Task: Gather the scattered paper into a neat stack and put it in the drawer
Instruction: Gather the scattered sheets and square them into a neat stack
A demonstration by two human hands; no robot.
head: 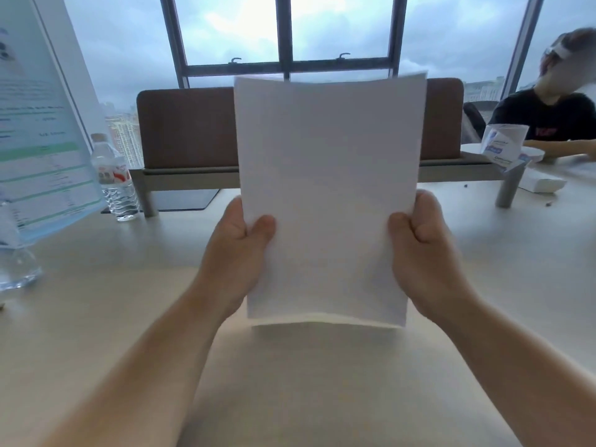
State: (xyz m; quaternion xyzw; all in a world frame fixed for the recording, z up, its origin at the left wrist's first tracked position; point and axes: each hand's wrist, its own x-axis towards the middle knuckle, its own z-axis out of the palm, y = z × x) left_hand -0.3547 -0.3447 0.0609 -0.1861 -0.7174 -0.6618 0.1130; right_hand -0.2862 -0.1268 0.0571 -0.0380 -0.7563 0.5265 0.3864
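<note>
A stack of white paper stands upright in front of me, its bottom edge on or just above the pale table. My left hand grips the stack's left edge, thumb on the front. On the right edge my right hand holds it the same way. The sheets bow slightly at the top. No drawer is in view.
A water bottle stands at the left next to a standing printed sign. A brown desk divider runs behind the paper. At the far right a person in a black shirt sits by a tissue pack.
</note>
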